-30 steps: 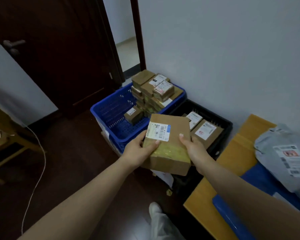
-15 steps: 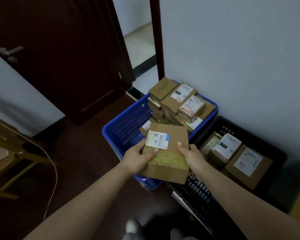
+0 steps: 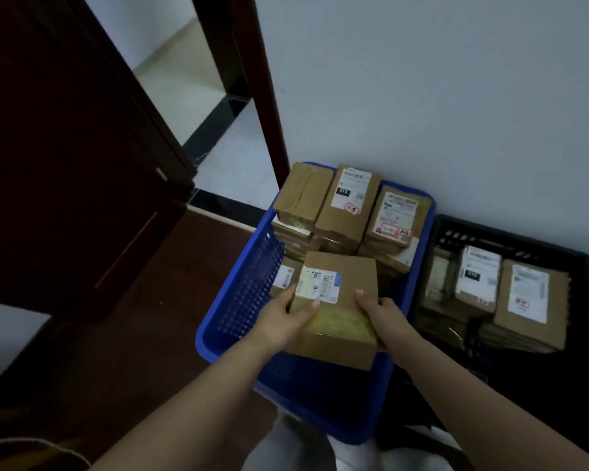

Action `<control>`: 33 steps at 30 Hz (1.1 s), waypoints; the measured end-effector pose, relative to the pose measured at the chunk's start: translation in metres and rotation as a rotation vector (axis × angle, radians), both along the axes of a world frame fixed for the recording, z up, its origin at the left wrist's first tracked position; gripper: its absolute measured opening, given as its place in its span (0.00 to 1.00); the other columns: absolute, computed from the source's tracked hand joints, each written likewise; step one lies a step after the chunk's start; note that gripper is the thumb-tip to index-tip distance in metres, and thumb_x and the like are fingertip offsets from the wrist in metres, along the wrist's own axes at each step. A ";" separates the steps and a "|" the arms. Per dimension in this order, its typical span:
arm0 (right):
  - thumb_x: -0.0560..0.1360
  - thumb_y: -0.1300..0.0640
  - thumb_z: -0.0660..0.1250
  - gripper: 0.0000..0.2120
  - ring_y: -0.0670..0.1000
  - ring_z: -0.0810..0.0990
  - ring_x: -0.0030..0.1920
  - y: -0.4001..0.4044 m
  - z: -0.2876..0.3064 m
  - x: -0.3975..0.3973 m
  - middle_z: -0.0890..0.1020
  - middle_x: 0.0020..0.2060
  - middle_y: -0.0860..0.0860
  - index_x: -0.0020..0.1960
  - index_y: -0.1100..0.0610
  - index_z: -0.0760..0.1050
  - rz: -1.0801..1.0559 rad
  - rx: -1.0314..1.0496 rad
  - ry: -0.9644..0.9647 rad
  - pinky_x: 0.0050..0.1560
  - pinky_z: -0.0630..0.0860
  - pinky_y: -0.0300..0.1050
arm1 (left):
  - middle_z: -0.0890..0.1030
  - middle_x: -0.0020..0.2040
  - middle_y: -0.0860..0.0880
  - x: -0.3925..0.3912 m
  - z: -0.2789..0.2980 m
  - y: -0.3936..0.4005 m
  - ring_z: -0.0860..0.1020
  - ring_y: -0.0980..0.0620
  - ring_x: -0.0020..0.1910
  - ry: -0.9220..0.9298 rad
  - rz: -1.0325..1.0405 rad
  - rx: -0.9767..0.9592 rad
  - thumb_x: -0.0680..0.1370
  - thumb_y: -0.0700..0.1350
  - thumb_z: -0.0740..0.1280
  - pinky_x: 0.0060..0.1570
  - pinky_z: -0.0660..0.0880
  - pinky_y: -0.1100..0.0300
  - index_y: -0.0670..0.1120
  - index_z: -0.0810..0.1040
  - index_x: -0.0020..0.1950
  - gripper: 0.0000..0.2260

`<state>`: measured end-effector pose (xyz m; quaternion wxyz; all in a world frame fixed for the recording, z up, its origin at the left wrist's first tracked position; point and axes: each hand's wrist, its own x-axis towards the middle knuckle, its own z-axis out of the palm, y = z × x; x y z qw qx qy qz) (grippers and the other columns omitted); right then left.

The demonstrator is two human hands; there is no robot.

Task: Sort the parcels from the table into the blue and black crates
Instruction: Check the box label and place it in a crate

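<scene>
Flat rectangular brown cardboard parcel (image 3: 340,307) with white barcode label, glossy tape band, gripped at frame centre by left hand (image 3: 283,321) and right hand (image 3: 383,312), fingers curled round opposite edges. Now lower over perforated blue plastic crate (image 3: 242,300); black plastic crate (image 3: 510,232) at right.

A plain indoor room, used as a makeshift parcel-sorting spot, is shown. A dark wooden door (image 3: 65,164) is seen open onto a tiled hallway (image 3: 225,158). Labelled cardboard parcels (image 3: 351,205) are stacked in a blue crate (image 3: 238,300) and a black crate (image 3: 510,239), set on dark flooring against a bare white wall (image 3: 439,96).
</scene>
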<state>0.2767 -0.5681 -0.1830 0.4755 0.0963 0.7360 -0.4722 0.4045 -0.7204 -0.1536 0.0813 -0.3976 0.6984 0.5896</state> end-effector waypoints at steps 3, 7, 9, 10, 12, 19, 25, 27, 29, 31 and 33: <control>0.77 0.38 0.63 0.28 0.54 0.79 0.50 -0.029 -0.007 0.017 0.77 0.54 0.52 0.68 0.56 0.65 -0.070 0.023 -0.027 0.45 0.79 0.52 | 0.76 0.67 0.53 -0.001 -0.012 -0.045 0.77 0.53 0.62 -0.042 -0.076 0.010 0.76 0.56 0.69 0.63 0.75 0.52 0.55 0.65 0.76 0.29; 0.77 0.38 0.63 0.27 0.54 0.79 0.50 -0.044 -0.014 0.034 0.77 0.53 0.51 0.68 0.54 0.65 -0.155 0.032 -0.060 0.44 0.80 0.52 | 0.75 0.67 0.54 -0.005 -0.028 -0.069 0.76 0.52 0.62 -0.044 -0.152 0.033 0.77 0.55 0.68 0.63 0.74 0.53 0.54 0.65 0.76 0.28; 0.76 0.38 0.64 0.27 0.54 0.79 0.50 -0.044 -0.017 0.041 0.77 0.53 0.51 0.68 0.54 0.65 -0.191 0.050 -0.076 0.43 0.80 0.52 | 0.75 0.67 0.53 -0.005 -0.040 -0.071 0.75 0.53 0.62 -0.037 -0.193 0.058 0.77 0.55 0.68 0.62 0.75 0.55 0.55 0.65 0.75 0.27; 0.76 0.38 0.64 0.28 0.54 0.79 0.51 -0.042 -0.019 0.043 0.77 0.54 0.51 0.68 0.54 0.65 -0.208 0.064 -0.075 0.44 0.80 0.53 | 0.75 0.68 0.53 -0.006 -0.045 -0.071 0.75 0.54 0.63 -0.031 -0.213 0.072 0.77 0.56 0.68 0.63 0.75 0.54 0.55 0.65 0.76 0.28; 0.75 0.38 0.65 0.29 0.55 0.79 0.52 -0.037 -0.025 0.046 0.77 0.56 0.51 0.69 0.53 0.65 -0.244 0.090 -0.075 0.47 0.81 0.55 | 0.74 0.69 0.54 -0.007 -0.054 -0.070 0.75 0.54 0.64 -0.037 -0.236 0.114 0.76 0.57 0.69 0.64 0.74 0.52 0.56 0.63 0.76 0.30; 0.76 0.41 0.66 0.28 0.53 0.79 0.50 -0.025 -0.050 0.057 0.76 0.56 0.50 0.69 0.53 0.64 -0.276 0.135 -0.125 0.40 0.79 0.51 | 0.75 0.68 0.55 -0.010 -0.090 -0.060 0.75 0.54 0.63 -0.095 -0.270 0.201 0.77 0.55 0.69 0.64 0.74 0.50 0.57 0.63 0.76 0.29; 0.77 0.43 0.66 0.26 0.52 0.79 0.49 -0.024 -0.091 0.052 0.76 0.54 0.50 0.69 0.54 0.64 -0.256 0.173 -0.119 0.40 0.79 0.50 | 0.70 0.72 0.53 -0.010 -0.128 -0.061 0.71 0.52 0.69 -0.184 -0.292 0.188 0.76 0.56 0.70 0.67 0.71 0.49 0.56 0.61 0.77 0.32; 0.77 0.44 0.66 0.28 0.54 0.79 0.52 -0.026 -0.109 0.049 0.75 0.55 0.50 0.70 0.56 0.63 -0.253 0.180 -0.116 0.46 0.80 0.54 | 0.66 0.75 0.51 -0.011 -0.143 -0.066 0.66 0.50 0.72 -0.238 -0.275 0.152 0.76 0.56 0.69 0.69 0.68 0.48 0.54 0.58 0.78 0.34; 0.76 0.44 0.67 0.31 0.56 0.78 0.56 -0.031 -0.130 0.045 0.76 0.59 0.53 0.72 0.57 0.62 -0.268 0.193 -0.106 0.54 0.79 0.58 | 0.64 0.76 0.49 -0.014 -0.161 -0.074 0.64 0.48 0.73 -0.276 -0.226 0.117 0.77 0.57 0.67 0.70 0.67 0.50 0.53 0.56 0.79 0.34; 0.75 0.43 0.68 0.34 0.57 0.78 0.57 -0.036 -0.153 0.041 0.75 0.62 0.54 0.74 0.57 0.61 -0.282 0.206 -0.100 0.57 0.78 0.59 | 0.64 0.76 0.47 -0.019 -0.180 -0.083 0.64 0.47 0.73 -0.303 -0.177 0.066 0.77 0.56 0.67 0.68 0.67 0.52 0.50 0.57 0.79 0.34; 0.75 0.43 0.68 0.34 0.57 0.78 0.56 -0.040 -0.176 0.035 0.76 0.62 0.55 0.74 0.56 0.61 -0.279 0.218 -0.089 0.57 0.78 0.59 | 0.66 0.74 0.47 -0.027 -0.201 -0.092 0.66 0.46 0.72 -0.351 -0.145 0.000 0.78 0.55 0.67 0.66 0.68 0.52 0.48 0.59 0.78 0.32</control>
